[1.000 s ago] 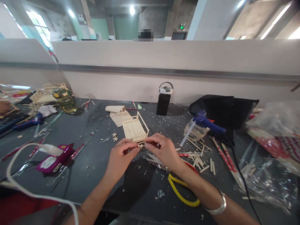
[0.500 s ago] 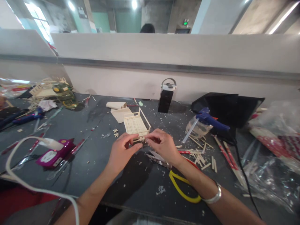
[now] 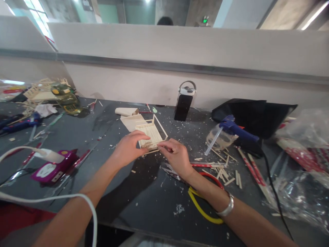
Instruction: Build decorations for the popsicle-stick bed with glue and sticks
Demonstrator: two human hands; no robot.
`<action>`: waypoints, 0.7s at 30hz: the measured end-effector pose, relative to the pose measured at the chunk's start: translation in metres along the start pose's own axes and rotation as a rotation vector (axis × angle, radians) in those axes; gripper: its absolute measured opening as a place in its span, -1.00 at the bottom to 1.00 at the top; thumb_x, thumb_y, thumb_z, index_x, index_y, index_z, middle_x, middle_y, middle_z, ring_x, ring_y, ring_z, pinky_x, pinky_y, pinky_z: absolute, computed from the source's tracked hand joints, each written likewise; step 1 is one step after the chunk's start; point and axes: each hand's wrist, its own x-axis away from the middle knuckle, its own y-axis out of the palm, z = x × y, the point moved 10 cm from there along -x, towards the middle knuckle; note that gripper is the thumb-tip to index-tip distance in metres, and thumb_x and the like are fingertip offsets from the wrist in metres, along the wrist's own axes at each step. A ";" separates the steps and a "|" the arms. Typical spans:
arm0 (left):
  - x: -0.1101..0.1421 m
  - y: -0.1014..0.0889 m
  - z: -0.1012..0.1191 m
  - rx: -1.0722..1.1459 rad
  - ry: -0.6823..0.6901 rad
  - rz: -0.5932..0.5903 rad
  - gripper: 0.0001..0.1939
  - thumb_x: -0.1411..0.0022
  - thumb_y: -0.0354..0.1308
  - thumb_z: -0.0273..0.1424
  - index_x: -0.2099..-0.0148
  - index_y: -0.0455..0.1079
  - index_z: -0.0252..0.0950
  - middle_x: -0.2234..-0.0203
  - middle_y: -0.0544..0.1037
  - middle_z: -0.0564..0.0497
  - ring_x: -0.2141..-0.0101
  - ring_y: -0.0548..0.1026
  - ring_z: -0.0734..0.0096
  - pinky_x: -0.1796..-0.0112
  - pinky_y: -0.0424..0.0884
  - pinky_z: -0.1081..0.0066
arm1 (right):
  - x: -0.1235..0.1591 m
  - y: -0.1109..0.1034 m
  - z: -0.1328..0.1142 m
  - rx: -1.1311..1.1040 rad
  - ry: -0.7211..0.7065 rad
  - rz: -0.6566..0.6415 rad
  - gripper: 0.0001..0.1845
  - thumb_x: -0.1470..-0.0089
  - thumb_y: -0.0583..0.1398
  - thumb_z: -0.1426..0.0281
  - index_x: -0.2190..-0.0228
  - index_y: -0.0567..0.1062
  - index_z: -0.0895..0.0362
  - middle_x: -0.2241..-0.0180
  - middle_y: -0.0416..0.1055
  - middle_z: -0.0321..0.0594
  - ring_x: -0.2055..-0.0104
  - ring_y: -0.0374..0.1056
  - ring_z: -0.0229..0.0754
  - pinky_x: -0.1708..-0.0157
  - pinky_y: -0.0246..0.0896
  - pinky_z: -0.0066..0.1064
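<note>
A small slatted model of pale wooden sticks (image 3: 152, 133), with a raised frame at its far and right sides, lies in front of me. My left hand (image 3: 131, 148) is at its near left corner, thumb and index finger apart, the fingertips over or against the slats. My right hand (image 3: 177, 156) is closed in a pinch at the near right edge of the model. What sits between its fingertips is too small to make out. Scissors with a red and yellow handle (image 3: 205, 211) lie beneath my right wrist, their blades partly hidden.
A blue glue gun (image 3: 238, 132) rests on a clear container (image 3: 218, 139) at right, near loose sticks (image 3: 223, 173) and plastic bags (image 3: 303, 185). A dark bottle (image 3: 183, 106) stands behind the model. At left are a purple power strip (image 3: 55, 168), a white cable (image 3: 64, 196) and another bottle (image 3: 68, 99).
My hands, earlier close together at a small piece before the model, have parted slightly. The left has moved left and up over the model's corner; its thumb and index finger are wider apart.
</note>
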 end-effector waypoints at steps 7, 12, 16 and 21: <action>-0.001 0.017 -0.001 0.058 0.009 -0.009 -0.80 0.02 0.29 -0.48 0.26 0.53 -0.21 0.22 0.54 0.04 0.28 0.50 0.33 0.29 0.37 0.40 | 0.002 0.002 0.003 0.013 -0.014 0.013 -0.86 -0.08 0.24 0.50 0.38 0.63 0.10 0.54 0.26 -0.37 0.52 0.22 -0.30 0.50 0.09 -0.50; 0.001 0.019 -0.004 0.093 -0.003 0.035 -0.82 0.00 0.27 -0.51 0.28 0.53 -0.21 0.28 0.52 0.06 0.30 0.49 0.37 0.34 0.34 0.43 | 0.000 0.005 0.002 0.011 -0.035 0.000 -0.86 -0.08 0.24 0.51 0.38 0.63 0.10 0.53 0.29 -0.35 0.50 0.25 -0.30 0.48 0.10 -0.50; 0.001 0.021 -0.004 0.154 -0.011 0.031 -0.87 -0.02 0.26 -0.51 0.32 0.53 -0.23 0.32 0.50 0.06 0.33 0.49 0.39 0.37 0.32 0.45 | -0.002 0.005 0.000 0.009 -0.040 -0.010 -0.86 -0.08 0.24 0.52 0.38 0.63 0.11 0.53 0.30 -0.35 0.51 0.25 -0.30 0.49 0.11 -0.50; 0.001 0.023 -0.004 0.178 -0.027 0.030 -0.90 -0.03 0.23 -0.54 0.39 0.51 -0.24 0.39 0.47 0.08 0.38 0.46 0.43 0.39 0.29 0.46 | -0.002 0.005 -0.003 0.015 -0.042 -0.014 -0.85 -0.08 0.24 0.52 0.37 0.63 0.11 0.53 0.31 -0.34 0.51 0.25 -0.29 0.48 0.11 -0.50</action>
